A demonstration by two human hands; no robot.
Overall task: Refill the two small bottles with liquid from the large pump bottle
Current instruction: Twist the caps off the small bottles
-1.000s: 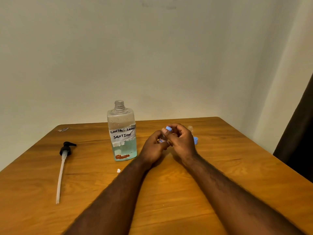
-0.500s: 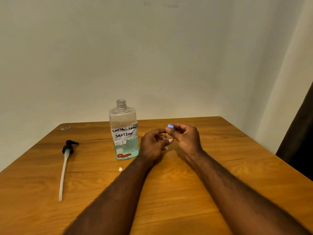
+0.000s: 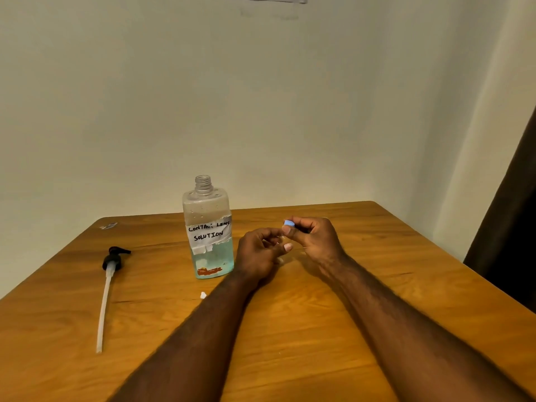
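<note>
The large clear bottle (image 3: 207,227), labelled "contact lens solution", stands uncapped at the table's centre with pale blue liquid in its lower part. Its black pump (image 3: 112,260) with a long tube lies flat to the left. My left hand (image 3: 258,253) curls around a small bottle that its fingers almost entirely hide. Just to its right, my right hand (image 3: 317,239) pinches a small blue cap (image 3: 289,223) between thumb and fingertips, slightly above the left hand. The second small bottle is out of sight behind my right hand.
A tiny white plug (image 3: 203,295) lies on the wooden table (image 3: 304,329) in front of the large bottle. A small scrap (image 3: 108,226) sits at the far left corner. A dark curtain (image 3: 510,221) hangs past the table's right edge.
My right hand has drawn the blue cap up and away from the small bottle in my left hand. The second small bottle and its cap are now hidden behind my right hand.
</note>
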